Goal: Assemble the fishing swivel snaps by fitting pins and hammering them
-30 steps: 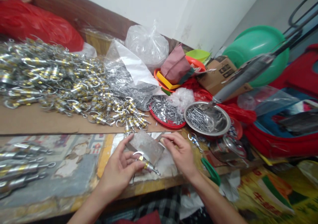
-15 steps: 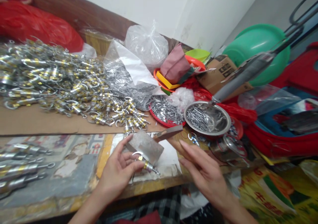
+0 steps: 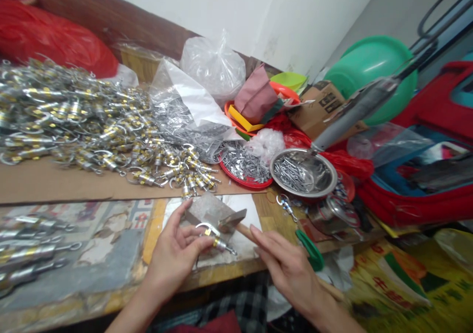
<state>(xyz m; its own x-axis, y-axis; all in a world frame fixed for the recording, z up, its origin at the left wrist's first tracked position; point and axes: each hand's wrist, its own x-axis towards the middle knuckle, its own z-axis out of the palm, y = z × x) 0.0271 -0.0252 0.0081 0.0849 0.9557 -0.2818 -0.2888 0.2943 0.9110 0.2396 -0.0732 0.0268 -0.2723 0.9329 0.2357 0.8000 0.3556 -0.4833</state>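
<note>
Between the thumb and fingers of my left hand [image 3: 177, 254] is a small metal fitting [image 3: 220, 244] with a ring and a yellow band, held against a grey metal block [image 3: 207, 210]. My right hand [image 3: 290, 269] is wrapped round the wooden handle of a hammer [image 3: 233, 219]. The hammer's head is over the block's right part, just above the fitting. White paper [image 3: 251, 215] lies beneath the block on the wooden bench.
A large heap of similar fittings [image 3: 74, 121] covers the back left, with several more at the near left. Behind the block stand a red plate [image 3: 246, 180] of small metal parts and a steel bowl [image 3: 328, 187]. Scissors [image 3: 310, 249] with green handles lie at the right.
The hammer and my right hand have moved left and down, closer to the fitting. Green scissor handles have come into sight behind my right hand. My left hand keeps its hold.
</note>
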